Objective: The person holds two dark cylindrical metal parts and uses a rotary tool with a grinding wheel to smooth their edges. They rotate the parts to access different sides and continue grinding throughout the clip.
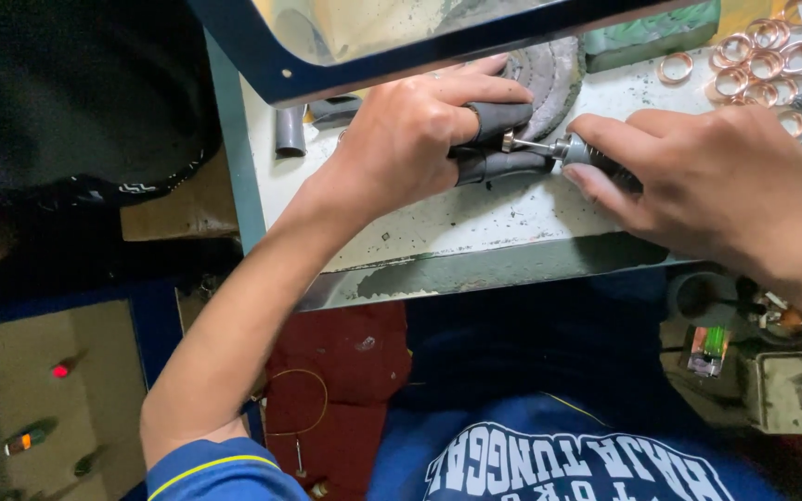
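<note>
- The left hand (pixel 410 139) is curled, its grey-sleeved fingers (pixel 498 119) pinching a small metal ring (pixel 508 141) above the bench (pixel 475 223).
- The right hand (pixel 717 186) is closed around a rotary tool (pixel 587 156), whose thin bit touches the ring.
- A grey buffing pad (pixel 549 79) lies just behind the left fingers.
- Copper rings (pixel 758 60) lie scattered at the bench's far right corner.
- A blue-framed shield (pixel 401 46) tilts over the work.

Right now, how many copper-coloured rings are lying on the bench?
About 10 copper-coloured rings, all at the bench's far right corner: one apart at the left, the rest in an overlapping cluster. The right hand may hide more.
</note>
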